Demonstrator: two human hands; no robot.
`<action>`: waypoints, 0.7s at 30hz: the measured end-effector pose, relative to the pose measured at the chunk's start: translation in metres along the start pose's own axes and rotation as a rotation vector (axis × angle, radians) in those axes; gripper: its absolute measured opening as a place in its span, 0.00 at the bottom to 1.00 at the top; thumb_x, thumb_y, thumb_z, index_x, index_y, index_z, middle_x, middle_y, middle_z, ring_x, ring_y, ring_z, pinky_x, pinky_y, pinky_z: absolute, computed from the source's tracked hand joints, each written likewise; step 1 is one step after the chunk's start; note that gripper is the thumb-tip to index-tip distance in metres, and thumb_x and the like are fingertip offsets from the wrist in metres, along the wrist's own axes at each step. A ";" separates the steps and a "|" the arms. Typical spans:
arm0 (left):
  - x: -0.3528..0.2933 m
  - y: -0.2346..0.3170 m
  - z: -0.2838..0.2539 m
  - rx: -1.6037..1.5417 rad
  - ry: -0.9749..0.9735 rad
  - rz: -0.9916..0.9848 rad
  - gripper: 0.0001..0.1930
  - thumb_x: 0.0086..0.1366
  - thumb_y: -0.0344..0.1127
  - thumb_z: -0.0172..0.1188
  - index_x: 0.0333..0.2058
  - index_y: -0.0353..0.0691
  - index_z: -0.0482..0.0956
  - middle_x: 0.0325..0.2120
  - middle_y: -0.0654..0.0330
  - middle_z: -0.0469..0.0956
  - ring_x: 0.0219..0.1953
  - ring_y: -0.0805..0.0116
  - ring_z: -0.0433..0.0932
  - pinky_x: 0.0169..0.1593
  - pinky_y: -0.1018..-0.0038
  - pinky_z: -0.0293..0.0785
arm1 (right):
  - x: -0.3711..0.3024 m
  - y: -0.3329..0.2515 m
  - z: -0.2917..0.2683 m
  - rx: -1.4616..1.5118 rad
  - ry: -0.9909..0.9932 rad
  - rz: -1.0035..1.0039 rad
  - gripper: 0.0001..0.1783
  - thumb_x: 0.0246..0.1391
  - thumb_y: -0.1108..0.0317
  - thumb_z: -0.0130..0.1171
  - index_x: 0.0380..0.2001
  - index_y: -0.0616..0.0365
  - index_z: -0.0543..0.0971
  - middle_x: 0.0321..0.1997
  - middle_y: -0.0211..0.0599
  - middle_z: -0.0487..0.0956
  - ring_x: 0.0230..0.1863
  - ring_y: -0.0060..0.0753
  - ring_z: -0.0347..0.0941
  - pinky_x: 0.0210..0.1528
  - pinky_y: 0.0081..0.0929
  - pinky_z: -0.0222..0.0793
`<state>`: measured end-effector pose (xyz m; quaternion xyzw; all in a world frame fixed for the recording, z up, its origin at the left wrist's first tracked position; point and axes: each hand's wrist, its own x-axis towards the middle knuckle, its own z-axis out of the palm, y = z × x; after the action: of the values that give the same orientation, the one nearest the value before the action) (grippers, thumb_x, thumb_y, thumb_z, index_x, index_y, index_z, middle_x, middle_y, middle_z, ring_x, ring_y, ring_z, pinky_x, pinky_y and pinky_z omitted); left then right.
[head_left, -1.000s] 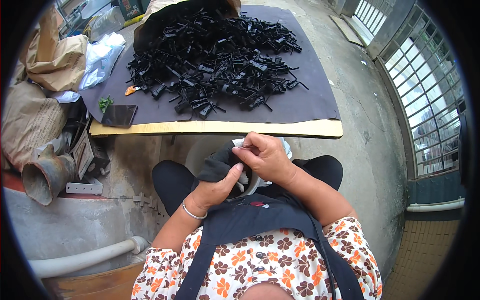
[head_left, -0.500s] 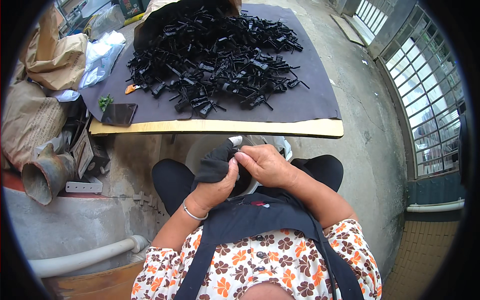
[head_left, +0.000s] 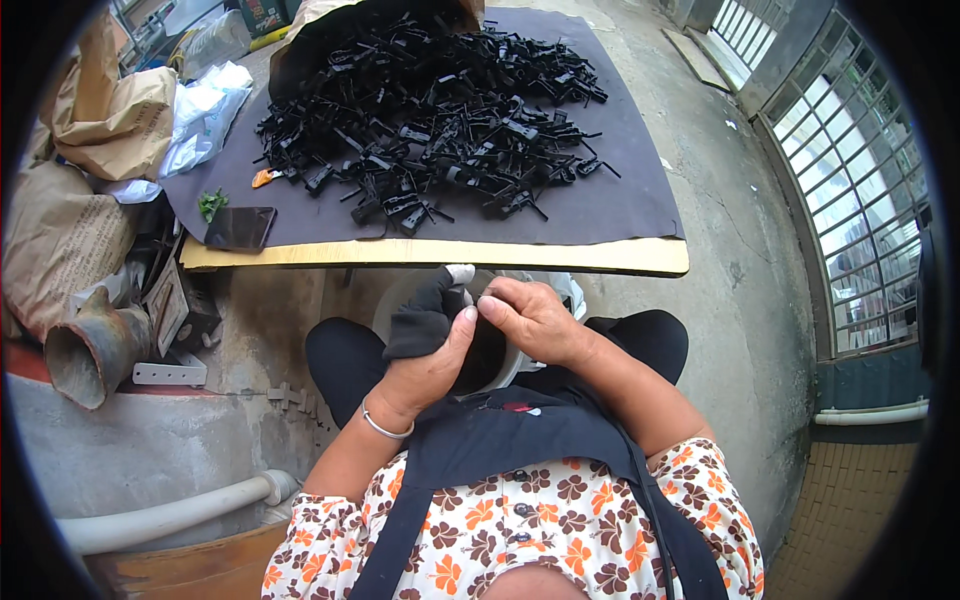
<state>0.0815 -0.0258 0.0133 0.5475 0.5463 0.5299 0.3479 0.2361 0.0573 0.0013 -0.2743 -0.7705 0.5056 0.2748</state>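
My left hand (head_left: 425, 365) wears a black cloth cover over its fingers, with white wrapping on one fingertip. It is closed, with thumb and fingers pinching a small black part (head_left: 458, 299) that is mostly hidden. Just to its right, my right hand (head_left: 535, 320) has thumb and forefinger pressed together; anything between them is too small to make out. The fingertips of both hands are close but slightly apart. Below them, between my knees, stands a whitish bucket (head_left: 512, 366) with a dark inside. A large heap of black plastic parts (head_left: 440, 140) lies on the table ahead.
The table (head_left: 430, 254) has a dark cloth and a pale wooden front edge just beyond my hands. A phone (head_left: 240, 228), green leaves (head_left: 212, 204) and an orange scrap (head_left: 263, 178) lie at its left. Paper sacks (head_left: 70, 240) and a rusty pipe piece (head_left: 95, 345) are farther left.
My two hands have drawn slightly apart at the fingertips. My left hand has shifted a little left and tilted, and the dark inside of the bucket shows more.
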 end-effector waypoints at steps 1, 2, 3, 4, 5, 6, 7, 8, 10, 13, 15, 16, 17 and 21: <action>0.001 -0.004 -0.003 0.001 0.002 0.000 0.16 0.63 0.30 0.54 0.48 0.29 0.71 0.30 0.59 0.76 0.31 0.73 0.73 0.38 0.75 0.71 | 0.001 -0.004 -0.004 -0.071 -0.083 0.054 0.14 0.58 0.60 0.53 0.33 0.64 0.75 0.20 0.42 0.72 0.22 0.34 0.67 0.29 0.32 0.65; 0.002 -0.008 -0.005 -0.080 -0.036 -0.019 0.16 0.64 0.29 0.54 0.50 0.30 0.70 0.31 0.61 0.76 0.31 0.76 0.72 0.37 0.79 0.70 | 0.002 -0.007 -0.008 -0.141 -0.163 0.109 0.14 0.57 0.61 0.55 0.36 0.63 0.76 0.20 0.43 0.73 0.22 0.36 0.68 0.29 0.32 0.65; 0.003 -0.009 -0.008 -0.160 -0.073 -0.039 0.17 0.65 0.29 0.53 0.51 0.30 0.69 0.33 0.63 0.76 0.31 0.79 0.71 0.37 0.83 0.69 | 0.002 -0.008 -0.010 -0.179 -0.213 0.100 0.12 0.53 0.65 0.57 0.37 0.61 0.78 0.23 0.45 0.76 0.26 0.42 0.73 0.31 0.34 0.68; 0.000 -0.005 -0.014 -0.281 -0.101 -0.270 0.17 0.66 0.30 0.51 0.52 0.30 0.69 0.34 0.62 0.76 0.30 0.80 0.71 0.35 0.83 0.70 | 0.001 -0.002 -0.012 -0.179 -0.211 0.102 0.12 0.53 0.65 0.57 0.37 0.61 0.78 0.23 0.45 0.76 0.26 0.42 0.73 0.31 0.34 0.68; -0.001 -0.005 -0.013 -0.282 -0.100 -0.272 0.17 0.66 0.30 0.51 0.52 0.30 0.69 0.34 0.62 0.76 0.30 0.80 0.71 0.35 0.83 0.70 | 0.000 0.006 -0.012 -0.188 -0.162 -0.011 0.10 0.52 0.67 0.58 0.36 0.61 0.78 0.24 0.45 0.76 0.28 0.44 0.74 0.32 0.34 0.69; -0.001 -0.006 -0.012 -0.309 -0.061 -0.277 0.17 0.66 0.30 0.51 0.52 0.30 0.69 0.35 0.61 0.77 0.32 0.79 0.72 0.36 0.82 0.70 | -0.002 0.010 -0.013 -0.197 -0.112 -0.123 0.09 0.52 0.68 0.58 0.35 0.61 0.78 0.25 0.45 0.77 0.29 0.46 0.75 0.33 0.34 0.69; -0.001 -0.008 -0.012 -0.335 -0.021 -0.283 0.17 0.66 0.30 0.50 0.52 0.30 0.68 0.35 0.60 0.77 0.33 0.78 0.73 0.37 0.81 0.71 | -0.004 0.011 -0.014 -0.174 -0.055 -0.164 0.07 0.51 0.69 0.58 0.33 0.60 0.78 0.26 0.44 0.78 0.31 0.46 0.76 0.34 0.33 0.70; -0.001 -0.012 -0.011 -0.335 -0.021 -0.285 0.17 0.66 0.30 0.50 0.52 0.30 0.68 0.35 0.60 0.77 0.33 0.78 0.73 0.37 0.81 0.71 | -0.003 0.009 -0.015 -0.174 -0.055 -0.162 0.07 0.51 0.69 0.58 0.33 0.60 0.78 0.26 0.44 0.78 0.31 0.46 0.76 0.34 0.33 0.70; 0.000 -0.020 -0.010 -0.066 -0.042 -0.140 0.17 0.65 0.29 0.49 0.52 0.30 0.68 0.38 0.58 0.77 0.37 0.74 0.74 0.42 0.79 0.71 | -0.001 0.007 -0.016 -0.201 -0.021 -0.251 0.05 0.52 0.72 0.58 0.32 0.62 0.79 0.27 0.42 0.79 0.29 0.41 0.76 0.32 0.30 0.69; 0.002 -0.014 -0.006 -0.045 -0.129 -0.063 0.16 0.65 0.27 0.47 0.51 0.30 0.69 0.40 0.56 0.76 0.40 0.72 0.73 0.46 0.77 0.70 | 0.003 0.009 -0.012 -0.159 -0.029 -0.225 0.06 0.53 0.71 0.59 0.29 0.63 0.77 0.23 0.38 0.77 0.25 0.32 0.73 0.29 0.27 0.67; 0.002 -0.008 -0.004 -0.097 -0.145 -0.059 0.15 0.64 0.27 0.48 0.48 0.29 0.69 0.37 0.55 0.77 0.38 0.69 0.74 0.44 0.75 0.71 | 0.002 0.003 -0.010 -0.091 -0.084 -0.101 0.08 0.53 0.68 0.59 0.28 0.62 0.76 0.23 0.40 0.76 0.24 0.36 0.73 0.29 0.29 0.67; 0.002 -0.007 -0.003 -0.150 -0.163 -0.053 0.14 0.62 0.28 0.49 0.46 0.28 0.70 0.35 0.53 0.77 0.36 0.67 0.75 0.43 0.74 0.71 | 0.001 0.000 -0.009 -0.024 -0.139 0.022 0.09 0.53 0.65 0.60 0.27 0.61 0.75 0.23 0.43 0.76 0.24 0.40 0.72 0.29 0.31 0.67; 0.001 -0.009 -0.003 -0.149 -0.162 -0.054 0.14 0.62 0.28 0.49 0.46 0.28 0.70 0.35 0.53 0.77 0.36 0.67 0.75 0.43 0.74 0.71 | 0.002 -0.001 -0.008 -0.023 -0.139 0.022 0.09 0.53 0.65 0.60 0.27 0.61 0.75 0.23 0.43 0.76 0.24 0.40 0.72 0.29 0.31 0.67; -0.005 -0.017 -0.004 -0.070 -0.108 -0.063 0.14 0.62 0.26 0.49 0.46 0.29 0.70 0.38 0.54 0.75 0.39 0.68 0.74 0.46 0.74 0.70 | 0.002 -0.010 -0.009 -0.037 -0.163 0.068 0.13 0.55 0.62 0.58 0.27 0.62 0.74 0.22 0.45 0.75 0.22 0.39 0.70 0.29 0.31 0.66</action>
<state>0.0741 -0.0289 -0.0035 0.5455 0.5248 0.5070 0.4124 0.2394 0.0615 0.0139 -0.2631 -0.7898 0.5209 0.1888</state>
